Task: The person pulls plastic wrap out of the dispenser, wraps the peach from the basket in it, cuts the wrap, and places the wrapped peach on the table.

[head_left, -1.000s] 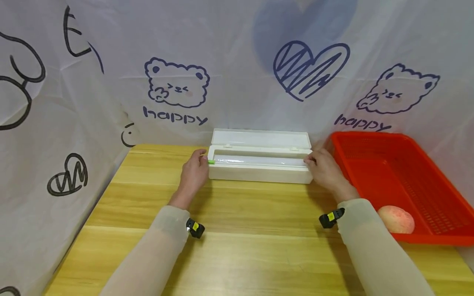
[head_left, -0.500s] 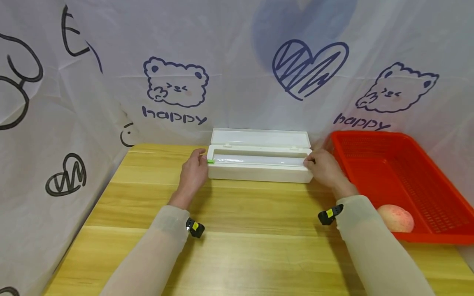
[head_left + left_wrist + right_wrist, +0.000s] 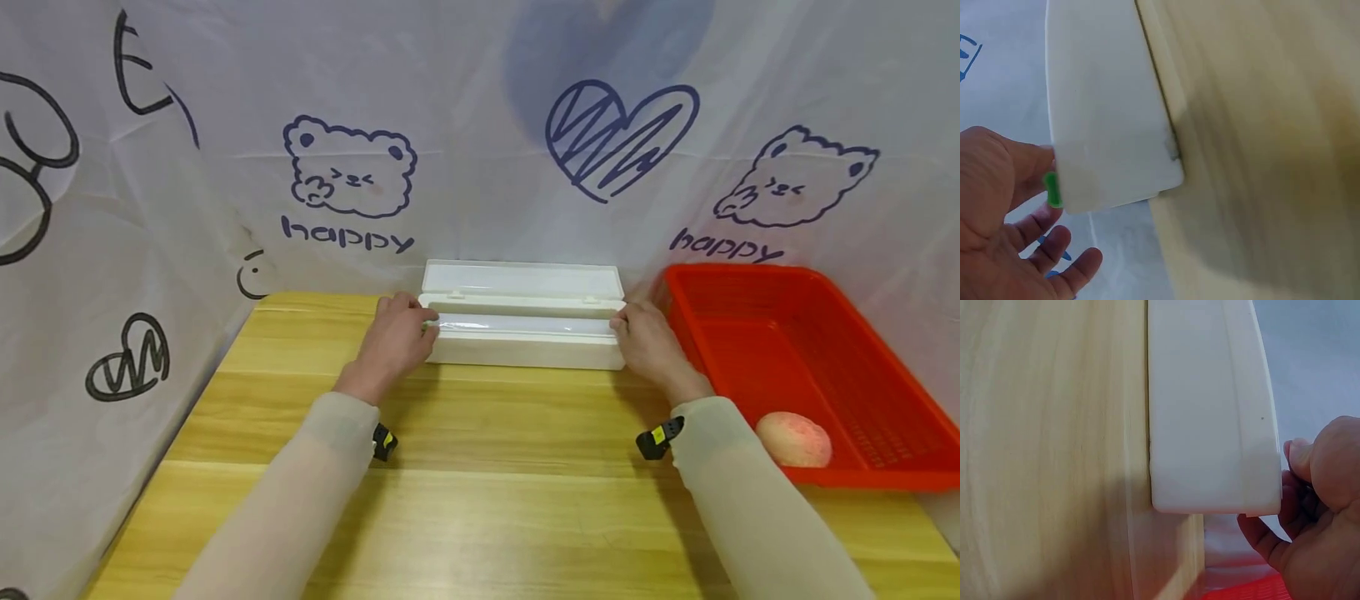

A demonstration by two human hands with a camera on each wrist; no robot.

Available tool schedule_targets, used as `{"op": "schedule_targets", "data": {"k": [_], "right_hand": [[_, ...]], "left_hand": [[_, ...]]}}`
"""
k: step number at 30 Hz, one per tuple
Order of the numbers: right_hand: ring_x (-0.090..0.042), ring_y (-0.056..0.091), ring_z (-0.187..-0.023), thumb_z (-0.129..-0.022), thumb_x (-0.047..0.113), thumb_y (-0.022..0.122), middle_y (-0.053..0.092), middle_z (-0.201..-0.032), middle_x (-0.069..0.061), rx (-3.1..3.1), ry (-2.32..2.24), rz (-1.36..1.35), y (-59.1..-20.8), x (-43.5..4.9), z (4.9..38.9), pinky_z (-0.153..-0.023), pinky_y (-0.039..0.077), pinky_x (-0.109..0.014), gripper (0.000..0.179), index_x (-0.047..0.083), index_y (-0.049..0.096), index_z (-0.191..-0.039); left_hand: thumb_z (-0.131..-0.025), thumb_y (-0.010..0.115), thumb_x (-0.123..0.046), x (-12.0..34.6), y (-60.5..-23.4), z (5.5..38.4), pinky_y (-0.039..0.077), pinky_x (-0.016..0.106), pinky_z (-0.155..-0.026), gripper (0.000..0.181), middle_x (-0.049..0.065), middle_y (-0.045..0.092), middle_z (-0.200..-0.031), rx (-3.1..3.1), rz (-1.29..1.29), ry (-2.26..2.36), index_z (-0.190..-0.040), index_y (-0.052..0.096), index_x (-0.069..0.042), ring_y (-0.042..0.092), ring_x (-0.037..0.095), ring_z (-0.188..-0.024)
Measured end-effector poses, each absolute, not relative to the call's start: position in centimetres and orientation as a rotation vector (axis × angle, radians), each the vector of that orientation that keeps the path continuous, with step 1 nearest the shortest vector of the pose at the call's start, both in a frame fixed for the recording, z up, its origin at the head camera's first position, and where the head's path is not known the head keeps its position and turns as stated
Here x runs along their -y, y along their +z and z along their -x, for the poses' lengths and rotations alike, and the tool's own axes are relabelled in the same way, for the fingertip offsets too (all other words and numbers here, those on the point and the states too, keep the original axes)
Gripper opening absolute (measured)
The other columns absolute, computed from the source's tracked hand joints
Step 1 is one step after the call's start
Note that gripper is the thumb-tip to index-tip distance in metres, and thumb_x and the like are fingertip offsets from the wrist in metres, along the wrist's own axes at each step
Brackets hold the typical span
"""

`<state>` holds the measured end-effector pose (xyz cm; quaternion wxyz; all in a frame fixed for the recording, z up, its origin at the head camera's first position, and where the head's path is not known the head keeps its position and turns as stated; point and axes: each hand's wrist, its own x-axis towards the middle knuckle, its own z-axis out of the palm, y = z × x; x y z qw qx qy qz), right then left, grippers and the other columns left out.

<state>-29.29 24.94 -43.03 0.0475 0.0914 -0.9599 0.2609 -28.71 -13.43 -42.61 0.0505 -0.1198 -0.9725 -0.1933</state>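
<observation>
box (image 3: pixel 525 353): wht | tab (image 3: pixel 1052 189): grn | bskt (image 3: pixel 870 478): red | tbl (image 3: pixel 495 517): ylw woodgrain | bkdrp (image 3: pixel 480 200): wht, dk-doodled

Smooth plastic, grained wood
The box (image 3: pixel 525 353) looks like smooth, matt plastic, the roll (image 3: pixel 525 324) glossy film; the wood-grained table (image 3: pixel 480 525) has a soft sheen, the basket (image 3: pixel 870 478) is perforated plastic, the backdrop (image 3: pixel 480 183) creased cloth.

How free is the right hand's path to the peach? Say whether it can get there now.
Probably yes: the peach lies in the open red basket beside the right forearm, with nothing covering it, though the right hand would first have to leave the white film box.
</observation>
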Motion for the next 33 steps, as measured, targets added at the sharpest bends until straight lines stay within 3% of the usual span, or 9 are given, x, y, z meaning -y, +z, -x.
{"op": "schedule_targets", "data": {"k": [3, 9, 13, 17, 23, 27, 33], "right_hand": [[-0.045, 0.051, -0.11, -0.109, 0.009, 0.05, 0.055, -0.114, -0.028, 2.918, 0.801, -0.272, -43.1, -24.7, 29.3, -0.107, 0.042, -0.058, 0.023, -0.011, 0.06, -0.112], [-0.044, 0.051, -0.11, -0.11, 0.01, 0.049, 0.054, -0.115, -0.028, 2.919, 0.819, -0.24, -43.1, -24.7, 29.3, -0.107, 0.042, -0.057, 0.024, -0.011, 0.06, -0.115], [-0.043, 0.051, -0.109, -0.11, 0.011, 0.048, 0.053, -0.115, -0.027, 2.906, 0.842, -0.225, -43.1, -24.7, 29.3, -0.106, 0.043, -0.056, 0.026, -0.011, 0.06, -0.115], [-0.042, 0.05, -0.107, -0.11, 0.011, 0.048, 0.052, -0.114, -0.026, 2.894, 0.855, -0.212, -43.2, -24.8, 29.2, -0.103, 0.044, -0.055, 0.026, -0.011, 0.06, -0.116], [-0.042, 0.049, -0.108, -0.111, 0.011, 0.049, 0.052, -0.115, -0.026, 2.882, 0.866, -0.197, -43.3, -24.7, 29.2, -0.104, 0.043, -0.055, 0.025, -0.011, 0.06, -0.116], [-0.042, 0.049, -0.109, -0.111, 0.012, 0.049, 0.052, -0.116, -0.026, 2.883, 0.874, -0.179, -43.4, -24.7, 29.1, -0.105, 0.043, -0.055, 0.025, -0.01, 0.06, -0.116], [-0.042, 0.048, -0.111, -0.111, 0.012, 0.049, 0.052, -0.12, -0.027, 2.89, 0.901, -0.151, -43.3, -24.8, 29.0, -0.108, 0.043, -0.056, 0.026, -0.01, 0.06, -0.119]], "left_hand": [[-0.106, 0.058, -0.02, 13.4, -41.9, 28.9, 0.044, 0.045, -0.096, 0.03, 0.015, 0.062, -0.12, 2.99, 0.409, -0.516, -0.122, 0.079, -0.006, 0.049, 0.036, -0.111], [-0.103, 0.061, -0.013, 13.6, -40.9, 29.5, 0.043, 0.047, -0.107, 0.024, 0.013, 0.07, -0.103, 3.018, 0.457, -0.536, -0.105, 0.082, -0.002, 0.059, 0.03, -0.101], [-0.102, 0.06, -0.012, 13.4, -40.5, 30.1, 0.053, 0.042, -0.093, 0.024, 0.012, 0.073, -0.102, 3.068, 0.434, -0.559, -0.101, 0.082, -0.003, 0.061, 0.027, -0.092], [-0.099, 0.056, -0.01, 13.1, -40.2, 30.8, 0.054, 0.039, -0.08, 0.026, 0.011, 0.073, -0.096, 3.112, 0.428, -0.49, -0.093, 0.08, -0.003, 0.061, 0.025, -0.084], [-0.097, 0.049, -0.007, 12.4, -40.2, 31.0, 0.054, 0.048, -0.094, 0.03, 0.017, 0.071, -0.094, 3.136, 0.402, -0.339, -0.084, 0.074, 0.002, 0.065, 0.033, -0.09], [-0.102, 0.043, -0.009, 11.9, -40.3, 31.0, 0.048, 0.051, -0.106, 0.034, 0.021, 0.07, -0.097, 3.159, 0.405, -0.214, -0.081, 0.067, 0.002, 0.064, 0.036, -0.1], [-0.106, 0.045, -0.01, 11.4, -40.5, 30.9, 0.045, 0.049, -0.106, 0.031, 0.019, 0.07, -0.1, 3.178, 0.338, -0.289, -0.089, 0.068, 0.002, 0.059, 0.034, -0.103]]}}
